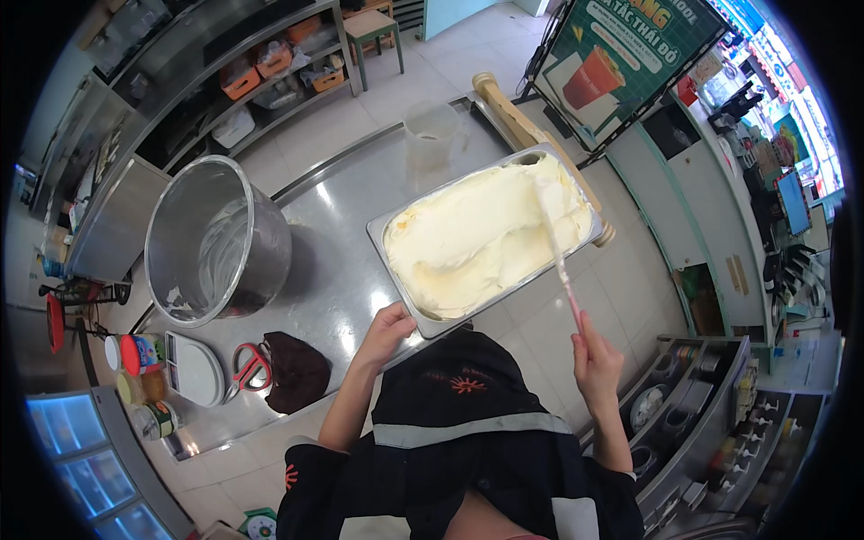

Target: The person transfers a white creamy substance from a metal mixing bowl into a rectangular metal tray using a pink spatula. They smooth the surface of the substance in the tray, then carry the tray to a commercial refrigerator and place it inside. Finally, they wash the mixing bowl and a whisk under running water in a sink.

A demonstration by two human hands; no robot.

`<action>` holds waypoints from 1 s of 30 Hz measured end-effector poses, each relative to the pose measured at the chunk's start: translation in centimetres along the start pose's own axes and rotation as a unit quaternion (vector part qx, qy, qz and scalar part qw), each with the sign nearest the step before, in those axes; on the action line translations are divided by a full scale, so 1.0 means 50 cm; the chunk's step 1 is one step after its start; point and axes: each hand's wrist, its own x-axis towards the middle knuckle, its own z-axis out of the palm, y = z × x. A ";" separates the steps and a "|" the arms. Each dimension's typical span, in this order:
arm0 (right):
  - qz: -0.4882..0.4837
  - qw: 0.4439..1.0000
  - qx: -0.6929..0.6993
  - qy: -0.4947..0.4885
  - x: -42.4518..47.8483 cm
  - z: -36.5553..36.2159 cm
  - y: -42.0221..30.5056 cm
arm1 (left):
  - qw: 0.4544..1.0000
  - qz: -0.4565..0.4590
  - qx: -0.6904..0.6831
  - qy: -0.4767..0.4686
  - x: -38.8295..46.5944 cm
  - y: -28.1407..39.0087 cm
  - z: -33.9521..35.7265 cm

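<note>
A rectangular stainless steel pan is filled with a pale yellow, creamy mass with a smoothed upper part and ridges towards me. My left hand grips the pan's near left corner. In my right hand is the handle of a long spatula, whose pale blade lies on the cream near the pan's right end. Behind the pan stands a translucent plastic jug. A large, deep metal bowl with whitish smears inside stands to the left on the steel table.
Red-handled scissors, a dark brown cloth, a white kitchen scale and several jars sit at the table's left front. A wooden beam runs along the right end. Steel shelves stand behind; a counter stands at the right.
</note>
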 end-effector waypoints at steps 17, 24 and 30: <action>-0.062 0.964 0.161 -0.201 0.031 -0.026 -0.057 | 0.997 0.029 -0.057 -0.053 0.007 0.001 0.004; -0.163 0.971 0.072 -0.160 0.060 -0.063 -0.058 | 0.996 0.039 -0.070 -0.038 0.004 -0.001 0.007; -0.221 0.963 0.027 -0.155 0.058 -0.071 -0.052 | 0.996 0.034 -0.086 -0.021 0.004 -0.011 0.009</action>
